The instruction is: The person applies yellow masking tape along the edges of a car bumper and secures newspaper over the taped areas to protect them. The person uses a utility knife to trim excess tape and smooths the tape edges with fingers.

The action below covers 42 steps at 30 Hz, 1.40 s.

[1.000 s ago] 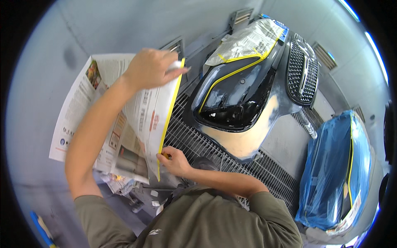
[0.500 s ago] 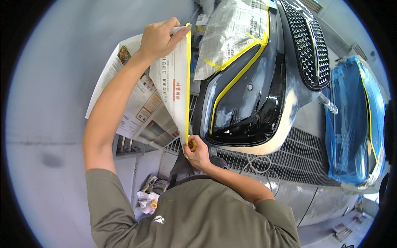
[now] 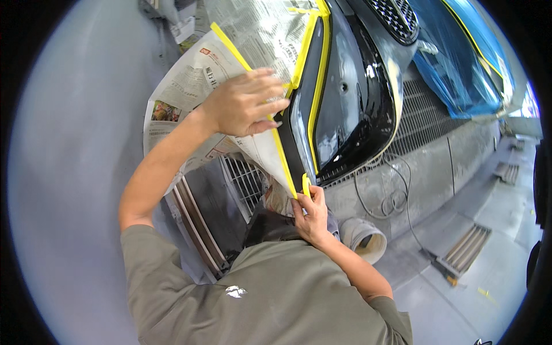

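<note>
Newspaper [image 3: 192, 83], one sheet, one left hand [image 3: 250, 103] spread across it, one right hand [image 3: 311, 214] pinched its corner and one tape roll [image 3: 306, 184]

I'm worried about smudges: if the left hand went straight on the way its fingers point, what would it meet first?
Likely the car bumper, whose near edge lies right by the fingertips of the left hand. Height is hard to judge, so it might pass just above.

Printed newspaper sheet [image 3: 192, 95], yellow tape [image 3: 283, 158] along one edge, aslant beside dark bumper [image 3: 348, 109]
</note>
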{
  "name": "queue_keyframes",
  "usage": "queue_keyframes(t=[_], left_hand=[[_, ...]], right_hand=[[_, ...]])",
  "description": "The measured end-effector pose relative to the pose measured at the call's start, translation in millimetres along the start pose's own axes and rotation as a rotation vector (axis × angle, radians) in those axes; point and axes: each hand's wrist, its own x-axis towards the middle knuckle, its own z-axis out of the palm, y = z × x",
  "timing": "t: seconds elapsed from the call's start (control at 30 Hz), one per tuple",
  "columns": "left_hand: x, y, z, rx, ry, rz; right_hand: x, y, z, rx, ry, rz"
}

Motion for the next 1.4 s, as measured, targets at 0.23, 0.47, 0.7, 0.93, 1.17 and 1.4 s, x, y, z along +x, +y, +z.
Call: queue_keyframes(t=[0.23,0.47,0.7,0.93,1.17,1.4], left_hand=[[-6.8,-11.6,18.3,-0.125,-0.075,0.23],[15.0,-37.2,31.5,-0.006,-0.015,0.321],[18.7,-47.5,50.9,0.001,-0.002,0.32],[15.9,-51.2,61.6,0.01,0.037,0.215],[-12.2,-24.3,64.6,-0.005,0.014,0.555],[-15.3,-31.4,62.6,-0.136,-0.045,0.541]], right_hand=[[-11.1,1.7,25.4,-0.219,0.28,0.167],[20.2,6.4,42.9,-0.354,0.447,0.181],[26.2,10.3,44.0,-0.308,0.464,0.186],[28.3,4.9,46.8,-0.299,0.519,0.279],[7.0,25.3,52.9,-0.322,0.525,0.276],[-39.3,52.9,57.2,-0.245,0.515,0.277]])
